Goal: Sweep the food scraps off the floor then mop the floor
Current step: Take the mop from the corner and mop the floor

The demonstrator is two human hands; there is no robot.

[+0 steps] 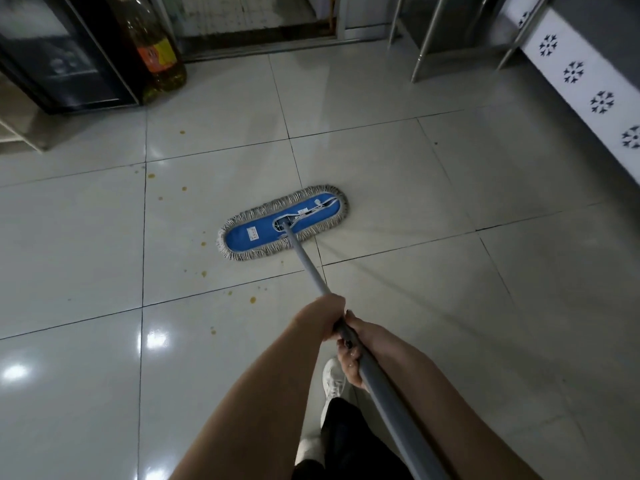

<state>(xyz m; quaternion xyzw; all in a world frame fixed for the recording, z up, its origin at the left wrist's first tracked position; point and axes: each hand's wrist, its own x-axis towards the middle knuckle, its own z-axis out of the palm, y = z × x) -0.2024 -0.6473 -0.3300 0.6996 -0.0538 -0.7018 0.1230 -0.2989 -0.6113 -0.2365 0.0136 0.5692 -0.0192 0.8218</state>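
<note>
A flat mop head, blue on top with a grey fringe, lies on the pale tiled floor near the middle of the view. Its grey handle runs back toward me. My left hand grips the handle higher up the pole's lower part, and my right hand grips it just behind, both closed around it. Small yellow-orange spots dot the tiles left of and in front of the mop head.
A dark glass-front cabinet and a large bottle of yellow oil stand at the back left. Metal table legs and a white patterned counter front line the right. My white shoe is below the hands.
</note>
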